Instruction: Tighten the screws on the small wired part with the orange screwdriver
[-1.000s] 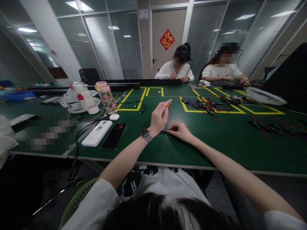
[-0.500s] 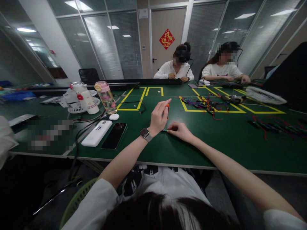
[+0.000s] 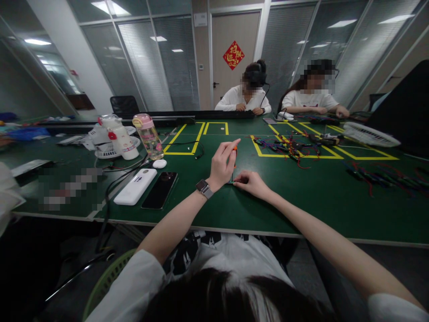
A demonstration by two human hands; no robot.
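My left hand (image 3: 221, 164), with a watch on its wrist, is raised over the green table (image 3: 208, 210). Its fingers are closed round a small orange-handled tool (image 3: 235, 151) held upright, tip down. My right hand (image 3: 252, 182) rests on the table just to the right. Its fingers pinch a small dark part (image 3: 231, 182) right under the tool. What that part is, I cannot make out.
A white power bank (image 3: 135, 186) and a black phone (image 3: 160, 189) lie to the left, behind them two bottles (image 3: 148, 136). A heap of coloured wires (image 3: 288, 147) lies in a yellow-taped box. Two other people sit at the far side. A white fan (image 3: 370, 134) lies right.
My left forefinger has lifted a little off the tool handle. Both hands stay in the same place.
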